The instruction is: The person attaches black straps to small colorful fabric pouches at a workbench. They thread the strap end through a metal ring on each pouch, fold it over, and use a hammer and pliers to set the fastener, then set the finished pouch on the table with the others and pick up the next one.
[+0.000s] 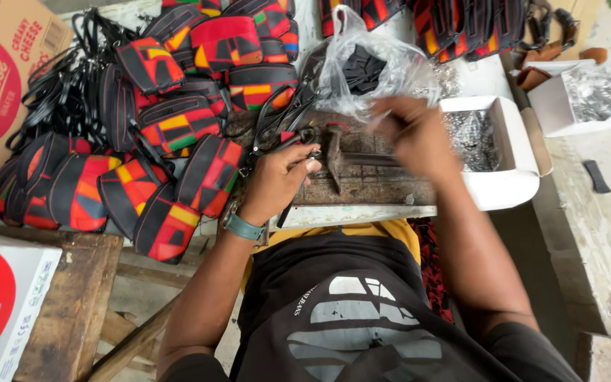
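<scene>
Pinching a narrow black strap [293, 189] against a worn wooden work block [369, 180], the left hand [277, 180] is closed on it with fingers curled; a teal wristband [243, 228] sits on that wrist. The right hand [411, 138] is blurred over the block's far edge, just beside a clear plastic bag [376, 67] — whether it grips anything I cannot tell. A hammer [335, 152] lies on the block between the two hands, head toward the person.

Handling, as judged: the strap looks light, limp and flexible, likely to slide or twist unless held flat close to the point being worked; the thumb-and-finger pinch near its end appears the sound place to hold.

Appearance: thin, dark, matte, trailing off the block's near edge. Black pouches with red, orange and yellow panels [164, 127] are heaped along the bench's left side. A white box of small metal fittings [514, 177] stands touching the block's right end — contents too small to identify.
</scene>
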